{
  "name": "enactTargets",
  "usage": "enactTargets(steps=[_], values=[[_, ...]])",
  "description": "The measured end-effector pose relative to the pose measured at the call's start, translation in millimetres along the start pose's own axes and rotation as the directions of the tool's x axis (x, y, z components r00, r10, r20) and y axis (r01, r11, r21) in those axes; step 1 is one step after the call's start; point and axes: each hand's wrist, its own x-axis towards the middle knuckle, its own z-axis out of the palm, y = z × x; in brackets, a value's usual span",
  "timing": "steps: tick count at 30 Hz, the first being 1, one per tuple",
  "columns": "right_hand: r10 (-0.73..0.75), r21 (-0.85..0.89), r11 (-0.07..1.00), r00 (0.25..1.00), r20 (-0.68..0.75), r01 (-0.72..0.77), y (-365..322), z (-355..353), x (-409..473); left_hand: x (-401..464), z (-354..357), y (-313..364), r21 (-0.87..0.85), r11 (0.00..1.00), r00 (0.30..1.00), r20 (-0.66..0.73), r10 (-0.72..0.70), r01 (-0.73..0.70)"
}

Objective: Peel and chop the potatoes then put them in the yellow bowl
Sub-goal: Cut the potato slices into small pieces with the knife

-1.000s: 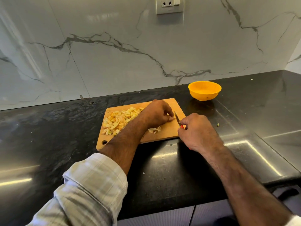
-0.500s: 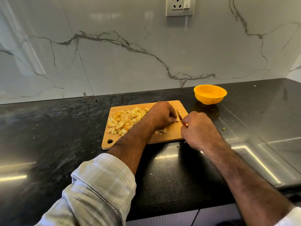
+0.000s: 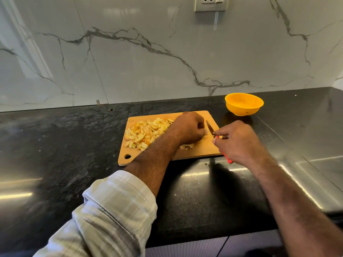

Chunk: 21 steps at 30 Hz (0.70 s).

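A wooden cutting board (image 3: 201,151) lies on the black counter. A heap of chopped potato pieces (image 3: 146,132) covers its left half, and a few more pieces (image 3: 186,146) lie under my left wrist. My left hand (image 3: 189,127) is curled on the board and pins a small potato piece at its fingertips. My right hand (image 3: 239,143) grips a red-handled knife (image 3: 210,129) whose blade stands just right of those fingertips. The yellow bowl (image 3: 244,104) stands behind and to the right of the board; I see nothing inside it.
The black stone counter (image 3: 74,145) runs left and right, with its front edge near me. A marble wall with a socket plate (image 3: 210,3) stands close behind the board. A steel surface (image 3: 306,145) adjoins on the right.
The view has drifted, so everything sits lower and further right in the picture. Both hands stay at the board's right part with the knife blade beside the left fingertips.
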Motion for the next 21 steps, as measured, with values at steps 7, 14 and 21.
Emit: enactTargets(steps=[7,14,21], values=[[0.019,0.046,0.999,0.999,0.042,-0.021,12,-4,-6,0,-2,7,-0.102,0.994,0.999,0.015,-0.04,0.041],[-0.017,-0.123,0.992,0.999,0.05,0.023,-2,-1,-11,-3,-10,-8,-0.13,0.989,0.997,0.035,-0.073,0.077],[0.041,-0.35,0.936,0.986,0.161,0.018,-16,19,3,5,-3,-8,-0.053,0.996,0.997,0.031,-0.072,0.073]])
